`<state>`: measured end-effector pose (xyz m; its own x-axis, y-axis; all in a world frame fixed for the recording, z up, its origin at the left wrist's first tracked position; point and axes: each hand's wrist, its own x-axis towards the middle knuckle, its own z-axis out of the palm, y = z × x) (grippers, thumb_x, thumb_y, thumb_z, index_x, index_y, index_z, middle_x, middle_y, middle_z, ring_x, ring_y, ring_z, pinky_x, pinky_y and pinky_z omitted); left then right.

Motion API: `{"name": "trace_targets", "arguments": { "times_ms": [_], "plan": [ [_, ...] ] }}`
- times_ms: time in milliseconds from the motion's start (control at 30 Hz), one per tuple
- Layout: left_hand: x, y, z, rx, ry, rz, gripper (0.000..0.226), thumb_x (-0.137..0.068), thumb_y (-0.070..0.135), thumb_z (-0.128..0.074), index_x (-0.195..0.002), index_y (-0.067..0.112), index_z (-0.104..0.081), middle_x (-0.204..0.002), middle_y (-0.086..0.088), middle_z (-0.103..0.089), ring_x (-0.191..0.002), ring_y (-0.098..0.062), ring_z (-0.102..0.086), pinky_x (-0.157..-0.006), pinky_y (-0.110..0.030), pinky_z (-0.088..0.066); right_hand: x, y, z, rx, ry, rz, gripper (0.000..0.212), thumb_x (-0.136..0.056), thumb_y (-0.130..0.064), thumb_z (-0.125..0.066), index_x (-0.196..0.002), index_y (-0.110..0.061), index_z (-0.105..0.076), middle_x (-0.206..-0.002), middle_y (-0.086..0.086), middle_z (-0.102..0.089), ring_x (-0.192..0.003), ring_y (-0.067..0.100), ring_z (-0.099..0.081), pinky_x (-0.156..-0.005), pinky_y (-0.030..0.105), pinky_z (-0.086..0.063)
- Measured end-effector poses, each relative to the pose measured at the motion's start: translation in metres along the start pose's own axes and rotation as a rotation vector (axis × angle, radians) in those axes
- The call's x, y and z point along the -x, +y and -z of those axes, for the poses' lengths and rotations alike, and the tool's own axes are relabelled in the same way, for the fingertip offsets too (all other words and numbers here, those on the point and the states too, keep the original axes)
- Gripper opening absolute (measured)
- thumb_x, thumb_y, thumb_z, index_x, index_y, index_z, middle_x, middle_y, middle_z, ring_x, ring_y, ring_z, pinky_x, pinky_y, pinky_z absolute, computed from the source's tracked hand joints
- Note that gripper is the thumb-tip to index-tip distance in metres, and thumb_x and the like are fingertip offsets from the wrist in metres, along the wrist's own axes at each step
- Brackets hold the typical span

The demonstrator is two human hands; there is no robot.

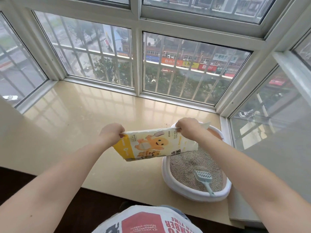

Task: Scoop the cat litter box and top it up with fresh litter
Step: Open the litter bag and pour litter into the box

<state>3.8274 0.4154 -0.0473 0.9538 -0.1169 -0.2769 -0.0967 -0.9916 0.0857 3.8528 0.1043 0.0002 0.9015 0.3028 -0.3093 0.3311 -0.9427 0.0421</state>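
A yellow and white cat litter bag (154,145) with cartoon animals hangs in the air above the sill, held by its upper edge. My left hand (111,132) pinches its left corner and my right hand (186,127) pinches its right corner. Below and to the right stands a white oval litter box (193,193) filled with grey litter (190,163). A pale blue slotted scoop (203,179) lies in the box, its handle resting over the near rim. The bag's right end hangs over the box's far part.
The beige stone sill (80,132) runs wide to the left of the box. Barred windows (138,64) close it in at the back and on both sides. A few litter grains lie near the box's far rim. A dark floor edge lies below the sill.
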Motion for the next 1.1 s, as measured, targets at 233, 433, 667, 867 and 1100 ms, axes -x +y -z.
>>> {"name": "trace_targets", "arguments": {
  "times_ms": [233,433,667,867,1100],
  "plan": [
    [0.003,-0.007,-0.009,0.024,0.015,-0.022,0.022,-0.085,0.011,-0.054,-0.064,0.015,-0.048,-0.065,-0.003,-0.047,-0.067,-0.024,-0.046,-0.046,-0.026,-0.024,-0.004,-0.003,0.001,0.041,0.013,0.028,0.021,-0.089,-0.008,-0.052,-0.071,-0.019,-0.055,-0.072,-0.001,-0.054,-0.071,0.025,-0.051,-0.051,0.025,-0.026],
    [-0.002,0.004,-0.005,0.03,-0.039,-0.075,0.013,-0.087,0.016,-0.055,-0.074,0.015,-0.056,-0.079,-0.004,-0.058,-0.081,-0.026,-0.055,-0.058,-0.028,-0.038,0.004,0.005,-0.004,0.004,0.008,0.008,0.02,-0.091,-0.01,-0.051,-0.083,-0.02,-0.066,-0.077,-0.004,-0.058,-0.074,0.022,-0.055,-0.061,0.028,-0.033],
    [-0.008,0.065,-0.005,0.154,-0.029,-0.238,0.07,-0.081,0.043,-0.065,-0.142,0.022,-0.039,-0.131,0.003,-0.052,-0.121,-0.018,-0.048,-0.09,-0.032,-0.044,0.012,0.009,-0.007,0.061,-0.044,0.007,0.03,-0.089,-0.006,-0.048,-0.095,-0.023,-0.071,-0.081,-0.007,-0.058,-0.074,0.017,-0.053,-0.055,0.024,-0.034],
    [-0.014,0.161,-0.004,0.321,-0.03,-0.364,0.065,-0.076,0.038,-0.07,-0.133,0.016,-0.046,-0.127,-0.004,-0.056,-0.117,-0.022,-0.051,-0.091,-0.035,-0.043,0.015,0.004,-0.007,0.106,-0.044,0.04,0.03,-0.089,-0.007,-0.048,-0.103,-0.02,-0.07,-0.095,-0.002,-0.069,-0.082,0.02,-0.062,-0.061,0.028,-0.039],
    [-0.018,0.185,-0.022,0.533,-0.012,-0.2,0.017,-0.09,0.02,-0.059,-0.076,0.011,-0.064,-0.081,-0.017,-0.064,-0.084,-0.036,-0.06,-0.061,-0.032,-0.032,0.013,-0.004,-0.014,0.076,0.006,0.054,0.017,-0.091,-0.015,-0.053,-0.098,-0.014,-0.069,-0.097,0.006,-0.07,-0.087,0.028,-0.065,-0.067,0.034,-0.051]
  ]
}}
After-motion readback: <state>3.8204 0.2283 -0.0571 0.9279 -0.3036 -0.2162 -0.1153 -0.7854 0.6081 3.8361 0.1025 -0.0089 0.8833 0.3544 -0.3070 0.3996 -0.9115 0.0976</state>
